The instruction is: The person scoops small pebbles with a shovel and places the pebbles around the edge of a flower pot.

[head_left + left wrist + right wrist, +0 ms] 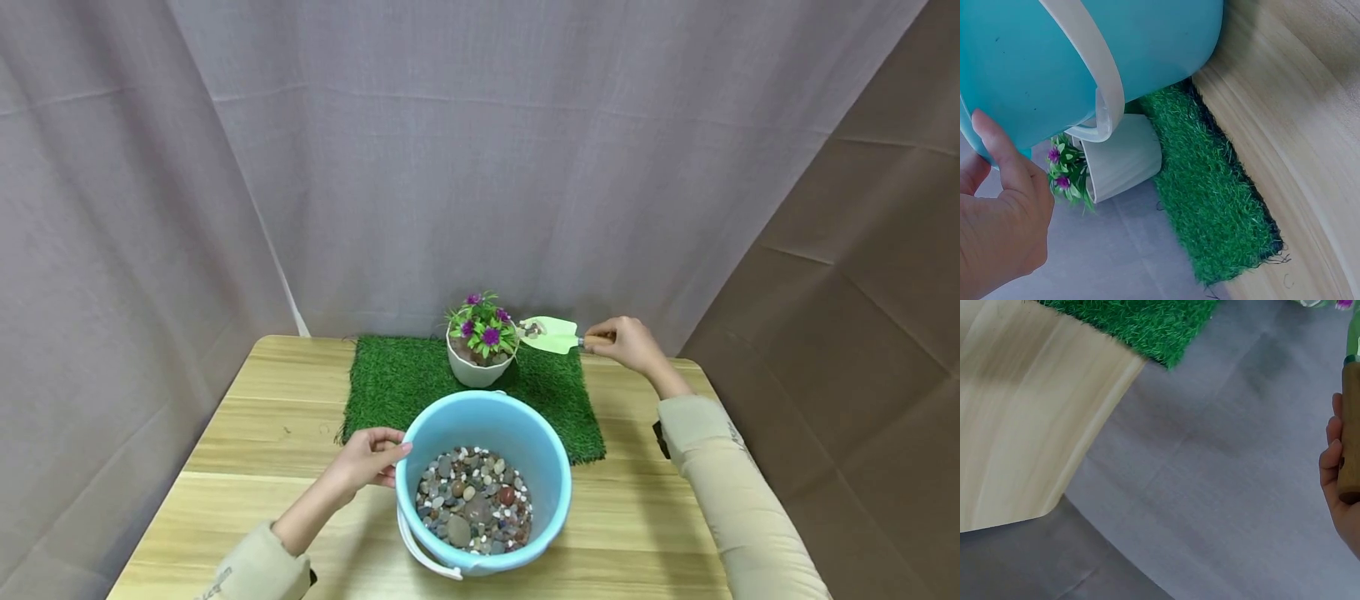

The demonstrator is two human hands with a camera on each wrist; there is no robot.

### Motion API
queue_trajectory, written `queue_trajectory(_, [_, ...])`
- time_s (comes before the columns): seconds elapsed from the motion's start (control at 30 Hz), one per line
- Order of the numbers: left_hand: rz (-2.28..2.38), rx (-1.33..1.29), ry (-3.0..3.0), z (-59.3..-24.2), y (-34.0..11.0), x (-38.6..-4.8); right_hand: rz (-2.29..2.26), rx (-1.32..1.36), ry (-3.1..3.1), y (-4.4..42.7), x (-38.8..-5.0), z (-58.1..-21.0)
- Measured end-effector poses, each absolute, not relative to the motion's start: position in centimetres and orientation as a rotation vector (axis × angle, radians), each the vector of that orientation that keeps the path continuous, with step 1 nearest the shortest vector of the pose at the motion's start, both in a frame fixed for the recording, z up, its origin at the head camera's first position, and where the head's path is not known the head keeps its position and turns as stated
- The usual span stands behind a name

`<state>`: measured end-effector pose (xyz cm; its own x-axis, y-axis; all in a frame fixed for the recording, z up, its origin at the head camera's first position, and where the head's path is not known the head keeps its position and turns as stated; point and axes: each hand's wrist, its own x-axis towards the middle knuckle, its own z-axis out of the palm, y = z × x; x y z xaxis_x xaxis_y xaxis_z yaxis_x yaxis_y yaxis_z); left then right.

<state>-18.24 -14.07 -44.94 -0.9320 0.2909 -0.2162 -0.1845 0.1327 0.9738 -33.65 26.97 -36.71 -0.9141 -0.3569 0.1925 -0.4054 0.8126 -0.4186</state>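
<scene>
My right hand (pixel 630 342) grips the wooden handle (pixel 1351 431) of a garden trowel (pixel 557 335) with a pale green blade. Several pebbles (pixel 532 330) lie on the blade, whose tip is at the right rim of a white flowerpot (pixel 480 375). Purple flowers (pixel 491 336) with green leaves grow in the pot. My left hand (pixel 365 461) pinches the left rim of a light blue bucket (pixel 558 483), as the left wrist view also shows the hand (pixel 1010 219) at the rim. Mixed pebbles (pixel 474 500) cover the bucket's bottom.
Under the pot lies a green artificial grass mat (pixel 397 367) on the wooden table (pixel 300 400). The bucket's white handle (pixel 420 554) hangs down on its near left side. Grey curtains (pixel 465 167) stand behind the table, and a brown one (pixel 862 292) is at the right.
</scene>
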Motion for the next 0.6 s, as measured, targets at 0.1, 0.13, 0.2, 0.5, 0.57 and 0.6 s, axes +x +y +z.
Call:
queue_trajectory(0.1, [1.855,0.081,2.072,-45.0,-14.0,-18.3,0.7,0.562,-2.901,27.1,-34.2,-37.0])
queue_trajectory(0.13, [1.853,0.077,2.074,-45.0,-13.9,-18.3,0.695,0.555,-2.902,27.1,-34.4,-37.1])
queue_trajectory(0.2, [1.852,0.074,2.076,-45.0,-13.9,-18.4,0.684,0.538,-2.907,27.2,-34.7,-37.4])
queue_trajectory(0.5, [1.84,0.069,2.073,-45.0,-13.9,-18.4,0.495,0.44,-2.985,25.9,-36.1,-38.3])
queue_trajectory(0.57, [1.842,0.054,2.073,-45.0,-13.9,-18.3,0.453,0.436,-2.999,25.3,-36.3,-38.3])
queue_trajectory(0.6, [1.842,0.049,2.074,-45.1,-14.0,-18.2,0.432,0.444,-3.002,25.0,-36.5,-38.3])
